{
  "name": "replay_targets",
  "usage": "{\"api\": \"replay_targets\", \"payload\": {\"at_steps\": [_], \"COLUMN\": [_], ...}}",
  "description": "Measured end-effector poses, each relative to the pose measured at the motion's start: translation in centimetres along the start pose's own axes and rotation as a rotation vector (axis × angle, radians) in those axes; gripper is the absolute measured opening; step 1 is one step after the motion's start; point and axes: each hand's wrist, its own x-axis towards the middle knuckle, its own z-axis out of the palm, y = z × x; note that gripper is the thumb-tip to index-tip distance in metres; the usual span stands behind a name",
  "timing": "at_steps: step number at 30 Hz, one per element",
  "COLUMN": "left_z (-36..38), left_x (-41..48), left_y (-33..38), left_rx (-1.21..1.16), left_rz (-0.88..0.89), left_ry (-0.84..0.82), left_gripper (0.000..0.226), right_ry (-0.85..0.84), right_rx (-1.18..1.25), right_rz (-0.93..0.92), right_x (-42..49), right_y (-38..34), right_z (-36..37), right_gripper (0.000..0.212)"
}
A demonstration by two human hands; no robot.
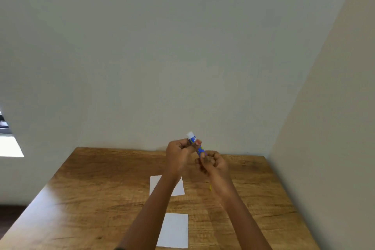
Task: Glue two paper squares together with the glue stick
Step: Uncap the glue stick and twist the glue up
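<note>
1. Both hands held the glue stick (193, 139) in the air above the wooden table (101, 178).
2. The left hand (178, 154) had its fingers curled round the upper part of the stick, just below the white end, which stuck up past them.
3. The right hand (215, 163) pinched the lower end, its fingers closed on it.
4. The stick was tilted, its white end up and to the left of the grip.
5. Below the grip and towards the person, the far paper square (178, 187) lay flat, partly hidden under the left forearm.
6. The near paper square (175, 230) lay further towards the person, apart from the first.
7. A pale wall (182, 46) stood behind the grip.
</note>
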Motion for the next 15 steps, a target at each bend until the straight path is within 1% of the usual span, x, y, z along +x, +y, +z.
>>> {"api": "replay_targets", "payload": {"at_steps": [3,5,7,9,11,13,15], "left_z": [0.0,0.0,0.0,-0.1,-0.3,-0.4,-0.4], "left_x": [0.4,0.6,0.7,1.0,1.1,1.2,1.3], "left_y": [0.4,0.8,1.3,1.5,1.6,1.7,1.8], "left_rx": [0.004,-0.009,-0.009,-0.009,-0.014,-0.034,-0.044], "left_rz": [0.052,0.066,0.086,0.104,0.104,0.102,0.113], "left_ry": [-0.019,-0.026,-0.011,0.006,0.014,0.016,0.011], "left_gripper": [0.011,0.012,0.013,0.013,0.014,0.014,0.015], "right_ry": [-0.003,-0.003,-0.007,-0.014,-0.019,-0.01,-0.006], "right_rx": [-0.048,-0.058,-0.035,-0.037,-0.022,-0.018,-0.005], "right_rz": [-0.018,0.04,0.085,0.071,0.013,-0.042,-0.042], "right_x": [0.5,0.8,1.1,1.3,1.2,1.2,1.2], "right_y": [-1.0,-1.6,-1.9,-2.0,-2.1,-2.1,-2.3], "right_z": [0.1,0.4,0.8,1.1,1.3,1.5,1.6], "right_gripper": [0.017,0.035,0.043,0.041,0.031,0.027,0.024]}}
